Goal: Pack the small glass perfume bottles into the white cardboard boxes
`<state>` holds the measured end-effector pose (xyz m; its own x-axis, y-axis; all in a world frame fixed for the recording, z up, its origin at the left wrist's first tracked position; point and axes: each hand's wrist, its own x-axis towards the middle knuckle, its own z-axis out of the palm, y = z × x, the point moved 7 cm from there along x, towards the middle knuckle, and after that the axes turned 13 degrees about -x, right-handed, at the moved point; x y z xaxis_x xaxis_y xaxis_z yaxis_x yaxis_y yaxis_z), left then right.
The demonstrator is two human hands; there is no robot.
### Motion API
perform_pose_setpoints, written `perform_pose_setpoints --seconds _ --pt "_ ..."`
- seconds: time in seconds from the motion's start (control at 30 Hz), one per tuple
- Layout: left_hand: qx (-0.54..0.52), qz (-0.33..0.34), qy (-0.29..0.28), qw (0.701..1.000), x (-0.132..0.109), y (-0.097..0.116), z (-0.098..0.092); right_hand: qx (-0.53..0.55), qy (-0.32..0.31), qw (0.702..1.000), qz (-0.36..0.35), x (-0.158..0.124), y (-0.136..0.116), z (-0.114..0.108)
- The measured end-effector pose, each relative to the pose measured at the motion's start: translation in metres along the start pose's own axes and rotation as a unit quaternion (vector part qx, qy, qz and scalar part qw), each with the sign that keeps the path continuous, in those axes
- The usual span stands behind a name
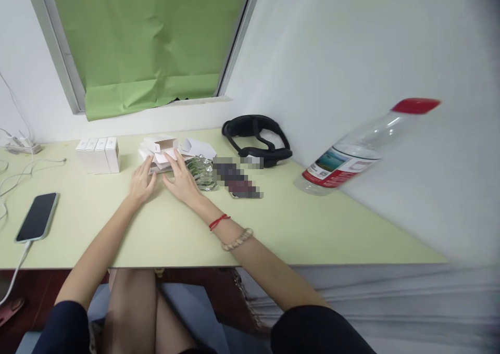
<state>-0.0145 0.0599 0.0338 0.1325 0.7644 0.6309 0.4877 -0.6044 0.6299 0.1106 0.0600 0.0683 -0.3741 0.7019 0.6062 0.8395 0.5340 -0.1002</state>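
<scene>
My left hand (141, 182) rests on the pale green table (167, 229) with its fingers stretched toward a pile of small white cardboard boxes (159, 152), fingertips at the pile's near edge. My right hand (180, 179) lies beside it, fingers spread and touching the same pile. Neither hand grips anything. Small clear glass bottles (203, 173) stand right of my right hand. The right wrist wears a red string and a bead bracelet.
A row of upright white boxes (98, 155) stands at the left. A phone (38, 216) on a cable lies at the near left. A black headset (258, 138), a blurred dark object (238, 179) and a plastic water bottle (363, 148) are to the right, by the wall.
</scene>
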Motion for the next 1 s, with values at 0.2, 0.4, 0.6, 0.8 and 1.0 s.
perform_pose_setpoints --seconds 0.2,0.4,0.6,0.8,1.0 --pt "0.09 -0.01 -0.069 0.993 0.0 0.002 0.012 0.006 -0.03 0.999 0.012 -0.002 0.003 0.006" --pt "0.113 0.001 -0.054 0.992 0.0 0.008 0.01 0.0 -0.031 0.999 0.038 -0.004 0.01 0.011" --pt "0.079 0.016 -0.021 0.996 0.0 0.013 0.003 0.0 -0.05 0.996 0.071 -0.006 0.017 0.016" --pt "0.11 0.054 -0.134 0.983 -0.002 0.021 0.021 0.024 -0.021 0.998 0.053 -0.005 0.011 0.005" --pt "0.119 0.019 -0.139 0.983 -0.004 0.009 0.027 0.019 -0.011 0.998 0.051 -0.006 0.012 0.005"
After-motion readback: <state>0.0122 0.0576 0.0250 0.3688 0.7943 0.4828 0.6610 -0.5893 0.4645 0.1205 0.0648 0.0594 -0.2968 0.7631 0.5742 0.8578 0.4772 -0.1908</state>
